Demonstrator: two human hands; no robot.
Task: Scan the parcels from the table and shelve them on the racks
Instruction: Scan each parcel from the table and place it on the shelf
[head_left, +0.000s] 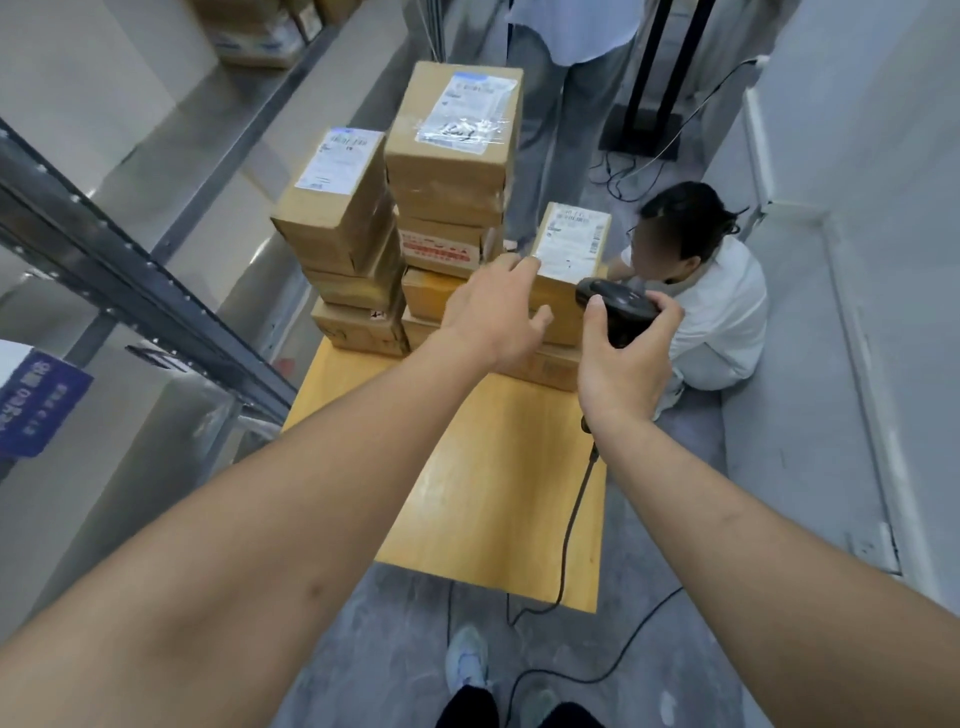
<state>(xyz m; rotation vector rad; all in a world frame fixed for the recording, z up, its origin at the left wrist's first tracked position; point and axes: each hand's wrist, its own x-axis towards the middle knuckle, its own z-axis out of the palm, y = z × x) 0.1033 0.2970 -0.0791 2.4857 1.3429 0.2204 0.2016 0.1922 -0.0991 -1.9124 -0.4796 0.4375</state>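
A scanner (621, 312) is gripped by the right hand (626, 364); a box (569, 260) is touched by the spread left hand (493, 312); its base is hidden, a crouching person (711, 291) beside

Parcel depot — labelled cartons (452, 140), steel racks (130, 280), scanner (618, 306).

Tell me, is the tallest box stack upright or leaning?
Upright: the top box sits squarely over the boxes below, none overhanging.
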